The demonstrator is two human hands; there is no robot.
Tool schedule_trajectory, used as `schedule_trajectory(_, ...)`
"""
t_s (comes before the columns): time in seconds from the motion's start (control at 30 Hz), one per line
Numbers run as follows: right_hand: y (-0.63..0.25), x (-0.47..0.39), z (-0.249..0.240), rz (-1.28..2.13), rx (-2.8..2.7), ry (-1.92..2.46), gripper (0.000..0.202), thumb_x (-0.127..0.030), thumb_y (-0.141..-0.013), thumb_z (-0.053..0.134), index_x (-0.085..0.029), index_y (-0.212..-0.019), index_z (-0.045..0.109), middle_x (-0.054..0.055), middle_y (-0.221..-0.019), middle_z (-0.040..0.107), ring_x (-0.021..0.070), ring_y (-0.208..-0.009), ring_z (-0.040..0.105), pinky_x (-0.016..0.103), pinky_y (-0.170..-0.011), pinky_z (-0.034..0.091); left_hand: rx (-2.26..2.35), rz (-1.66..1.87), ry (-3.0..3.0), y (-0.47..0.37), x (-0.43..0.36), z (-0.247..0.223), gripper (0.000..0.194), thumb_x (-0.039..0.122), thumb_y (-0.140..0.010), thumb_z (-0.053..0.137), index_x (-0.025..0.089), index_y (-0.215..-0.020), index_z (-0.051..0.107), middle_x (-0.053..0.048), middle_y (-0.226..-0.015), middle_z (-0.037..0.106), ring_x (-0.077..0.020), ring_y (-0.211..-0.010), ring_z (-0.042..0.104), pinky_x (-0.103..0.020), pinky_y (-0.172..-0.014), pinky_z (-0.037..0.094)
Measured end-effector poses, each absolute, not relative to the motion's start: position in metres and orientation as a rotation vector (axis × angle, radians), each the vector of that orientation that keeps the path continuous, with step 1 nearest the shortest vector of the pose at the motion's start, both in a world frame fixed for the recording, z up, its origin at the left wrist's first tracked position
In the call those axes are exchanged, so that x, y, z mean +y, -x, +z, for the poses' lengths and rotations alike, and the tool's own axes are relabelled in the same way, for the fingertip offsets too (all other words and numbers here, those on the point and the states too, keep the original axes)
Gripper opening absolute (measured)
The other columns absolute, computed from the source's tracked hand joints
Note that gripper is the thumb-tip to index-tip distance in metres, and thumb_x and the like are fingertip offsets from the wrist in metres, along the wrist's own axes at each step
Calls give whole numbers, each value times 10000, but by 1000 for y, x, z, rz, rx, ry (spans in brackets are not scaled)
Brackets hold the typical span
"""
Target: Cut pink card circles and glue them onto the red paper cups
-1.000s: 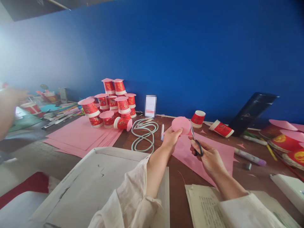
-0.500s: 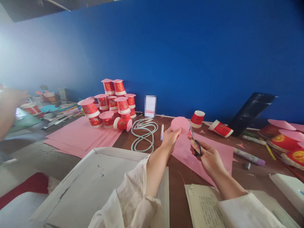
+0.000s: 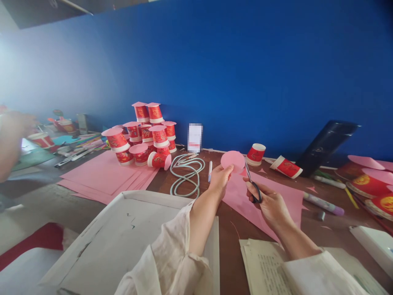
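Observation:
A round pink paper disc (image 3: 232, 161) is pinched in my left hand (image 3: 221, 178), thumb on its near face. My right hand (image 3: 273, 207) is closed round black-handled scissors (image 3: 255, 191), their blades at the disc's right edge. Whether the blades touch the paper I cannot tell. Beneath both hands lies a pink paper sheet (image 3: 276, 200) on the brown table. Behind the scissors a red paper cup (image 3: 256, 155) stands with its white rim up, and another red cup (image 3: 286, 166) lies on its side.
Stacked red cups (image 3: 141, 153) with pink paper tops stand left of a coiled pale cable (image 3: 187, 176). Pink sheets (image 3: 95, 176) lie beside them. A white box lid (image 3: 101, 246) is in front. A black cylinder (image 3: 327, 147) leans on the blue wall. Another person's arm (image 3: 12, 139) shows far left.
Hardly anything differs. The whole view has shifted very slightly; both hands keep their hold on the disc and the scissors.

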State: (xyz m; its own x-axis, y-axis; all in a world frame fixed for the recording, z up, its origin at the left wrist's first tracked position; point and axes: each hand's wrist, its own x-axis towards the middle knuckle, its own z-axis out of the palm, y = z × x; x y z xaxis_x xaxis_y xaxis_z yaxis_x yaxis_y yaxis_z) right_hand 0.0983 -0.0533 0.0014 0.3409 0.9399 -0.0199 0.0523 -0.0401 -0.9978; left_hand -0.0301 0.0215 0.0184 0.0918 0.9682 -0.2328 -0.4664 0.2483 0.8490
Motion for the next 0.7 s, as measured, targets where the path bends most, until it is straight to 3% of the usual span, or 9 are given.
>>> schedule_trajectory(0.13, -98, -55, 1, 943, -1006, 1419, 527, -543, -698, 741, -201, -1099, 728, 2, -664, 562, 108, -609, 493, 235, -531, 361, 920, 1221, -820, 28, 24, 14, 272, 320, -733, 659, 168, -588, 486, 44, -489, 395, -61, -458, 304, -213, -462, 189)
schedule_trajectory(0.33, -96, -57, 4, 945, -1008, 1413, 518, -519, -720, 734, -193, -1122, 717, -3, -650, 545, 105, -596, 482, 236, -527, 361, 930, 1211, -771, 27, 23, 16, 310, 383, -698, 712, 169, -616, 503, 44, -504, 408, -64, -467, 318, -217, -473, 215)
schedule_trajectory(0.7, -95, -57, 5, 972, -960, 1395, 508, -519, -682, 763, -208, -1082, 734, 3, -686, 596, 102, -612, 510, 232, -567, 435, 968, 1177, -858, 29, 24, 16, 285, 367, -708, 702, 176, -607, 516, 41, -479, 412, -67, -443, 322, -210, -442, 233)
